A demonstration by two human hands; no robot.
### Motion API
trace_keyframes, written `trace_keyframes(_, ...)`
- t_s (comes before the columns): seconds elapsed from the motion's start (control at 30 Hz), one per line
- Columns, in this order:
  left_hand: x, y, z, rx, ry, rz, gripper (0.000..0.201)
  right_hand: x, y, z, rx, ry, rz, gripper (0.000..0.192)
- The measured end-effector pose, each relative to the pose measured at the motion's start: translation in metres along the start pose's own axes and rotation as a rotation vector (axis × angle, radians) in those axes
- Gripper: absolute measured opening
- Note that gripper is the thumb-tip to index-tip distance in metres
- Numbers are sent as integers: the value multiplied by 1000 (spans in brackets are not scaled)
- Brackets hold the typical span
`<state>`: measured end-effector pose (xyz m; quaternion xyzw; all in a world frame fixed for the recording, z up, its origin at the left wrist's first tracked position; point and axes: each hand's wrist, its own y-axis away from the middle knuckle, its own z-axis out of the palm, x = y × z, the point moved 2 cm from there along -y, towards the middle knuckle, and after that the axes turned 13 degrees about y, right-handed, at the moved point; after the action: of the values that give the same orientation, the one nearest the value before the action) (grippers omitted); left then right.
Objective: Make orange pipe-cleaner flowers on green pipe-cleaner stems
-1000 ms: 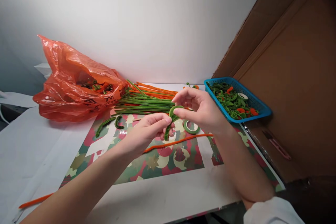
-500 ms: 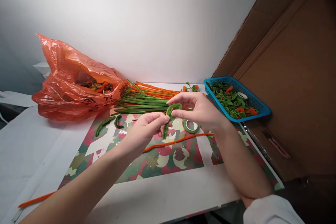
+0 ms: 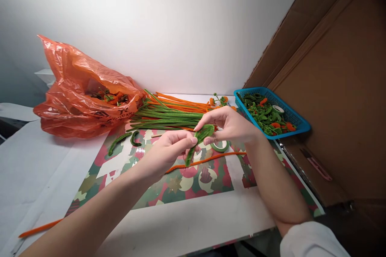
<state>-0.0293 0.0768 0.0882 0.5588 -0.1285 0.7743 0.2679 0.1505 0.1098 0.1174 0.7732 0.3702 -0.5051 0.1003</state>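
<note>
Green stem bent double above the patterned mat, left hand pinching its lower part, right hand pinching its folded top, both grips closed on it, tape ring and orange stem just beneath, blue basket to the right, orange bag to the left on the bench

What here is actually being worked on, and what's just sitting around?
In hand:
left hand
right hand
green pipe cleaner, pinched by both

Lying about:
orange bag
stem bundle
blue basket
tape roll
orange pipe cleaner
</note>
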Motion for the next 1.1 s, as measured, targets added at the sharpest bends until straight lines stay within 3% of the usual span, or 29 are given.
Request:
trace_keyframes(0.27, 1, 3, 0, 50, -169, 3, 37, 1, 0, -1, -29, -51, 1, 30)
trace_keyframes(0.4, 4, 6, 1, 88, -264, 28, 41, 3, 0, -4, 19, -127, 13, 33)
trace_keyframes(0.73, 5, 5, 2, 96, -337, 37, 41, -14, 0, 9, 188, 142, 108, 17)
trace_keyframes(0.93, 8, 4, 2, 89, -267, 60, 38, -22, 8, -5, 287, 194, 64, 19)
trace_keyframes(1.0, 6, 3, 2, 71, -181, 54, 36, -18, 8, -9, 253, 167, 12, 29)
trace_keyframes(1.1, 2, 1, 0, 33, -32, 8, 32, -5, 3, -6, 102, 41, -44, 37)
